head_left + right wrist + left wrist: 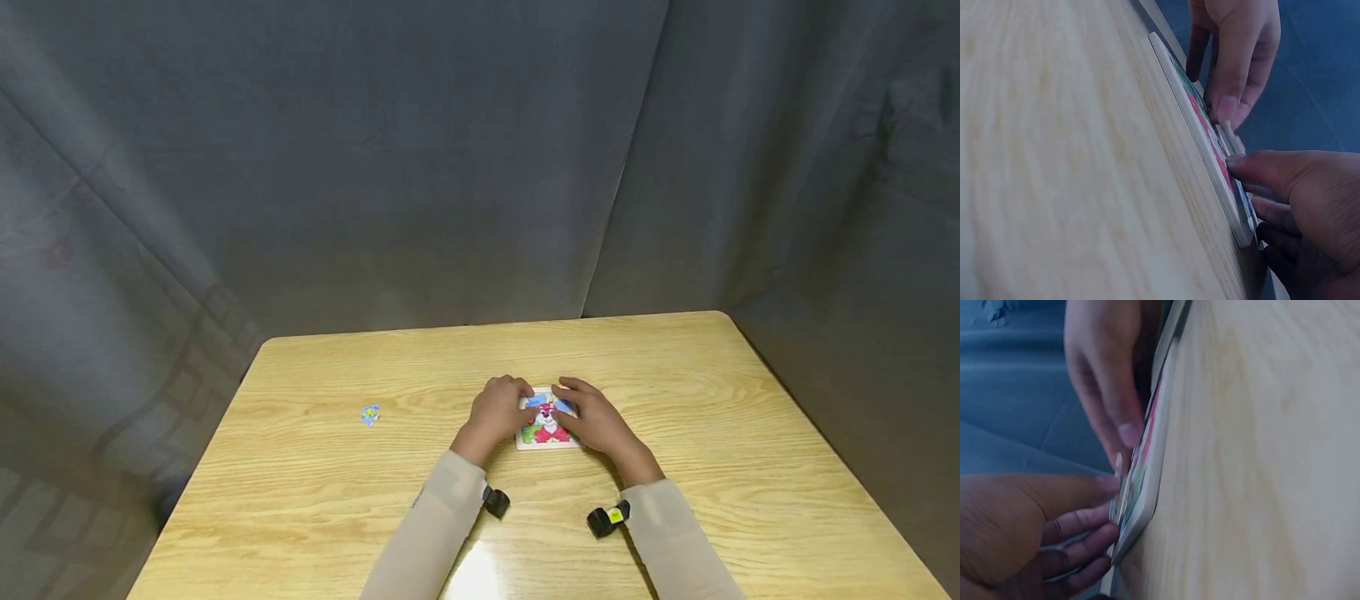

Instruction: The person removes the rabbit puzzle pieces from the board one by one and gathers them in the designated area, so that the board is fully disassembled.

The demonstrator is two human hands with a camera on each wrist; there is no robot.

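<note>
A small framed jigsaw puzzle (pixel 546 435) with a red and white cartoon animal lies flat on the table between both hands. My left hand (pixel 497 412) is at its left side, and pinches a thin puzzle piece (pixel 1232 139) that stands tilted above the picture. From the right side, my right hand (pixel 598 419) holds the puzzle, its thumb (pixel 1244 164) on the picture beside the tilted piece and its fingers at the far edge. The hands cover parts of the frame and the upper picture.
A loose blue puzzle piece (pixel 371 414) with a yellow-green patch lies on the wooden table (pixel 315 500), well left of the hands. Grey curtains (pixel 450 167) hang behind the table and along its sides. Black wrist cameras (pixel 600 522) are strapped over the sleeves.
</note>
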